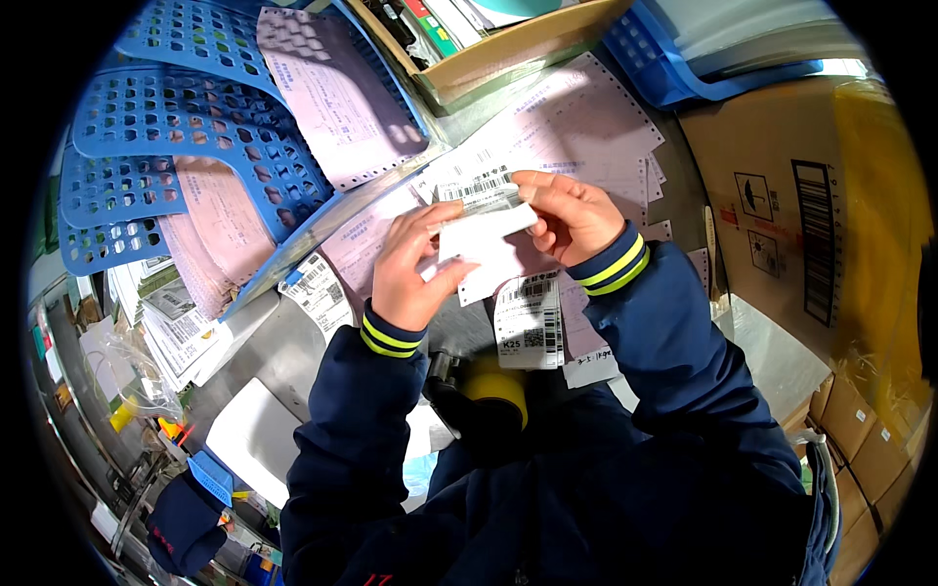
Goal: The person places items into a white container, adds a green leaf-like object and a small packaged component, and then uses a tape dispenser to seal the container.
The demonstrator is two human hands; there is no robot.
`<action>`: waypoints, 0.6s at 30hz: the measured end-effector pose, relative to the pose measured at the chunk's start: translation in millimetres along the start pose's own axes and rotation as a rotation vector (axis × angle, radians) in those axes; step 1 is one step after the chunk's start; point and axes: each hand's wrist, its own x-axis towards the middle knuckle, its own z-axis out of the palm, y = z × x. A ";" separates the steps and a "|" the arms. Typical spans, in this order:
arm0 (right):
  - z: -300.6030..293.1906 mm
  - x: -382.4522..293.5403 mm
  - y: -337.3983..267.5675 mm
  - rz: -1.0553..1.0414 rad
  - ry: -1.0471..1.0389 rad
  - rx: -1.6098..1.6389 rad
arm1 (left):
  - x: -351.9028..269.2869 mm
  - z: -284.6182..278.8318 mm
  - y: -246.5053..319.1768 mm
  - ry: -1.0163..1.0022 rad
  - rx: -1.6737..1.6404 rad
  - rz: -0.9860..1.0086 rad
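A white barcode label (484, 236) is held up between both hands, its lower edge curling toward me. My left hand (415, 265) grips its left side, thumb in front and fingers behind. At the upper right corner, my right hand (570, 214) pinches the sheet between thumb and fingers. Below the hands lies a stack of printed shipping labels (524, 322), and another printed label (322, 297) rests left of my left hand. Pink printed forms (586, 121) with punched edges spread over the metal table (454, 121) under and beyond the hands.
Blue perforated trays (212, 132) with pink forms (330, 95) stand at the left. A cardboard box of supplies (513, 51) sits at the back, and a large taped carton (762, 212) at the right. A yellow tape roll (498, 395) is close to my body. A person (187, 524) is at lower left.
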 end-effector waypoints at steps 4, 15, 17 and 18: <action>6.9 2.5 1.0 -0.110 -0.052 -0.134 | 5.7 6.8 -7.2 0.237 -0.089 -0.208; -13.2 25.9 30.5 -0.416 -0.065 -0.448 | 23.9 11.4 0.0 0.301 -0.271 -0.230; -16.3 29.5 34.8 -0.454 -0.048 -0.463 | 24.9 13.3 1.7 0.303 -0.292 -0.219; -16.3 31.8 36.1 -0.468 -0.038 -0.492 | 24.7 14.3 2.1 0.297 -0.323 -0.206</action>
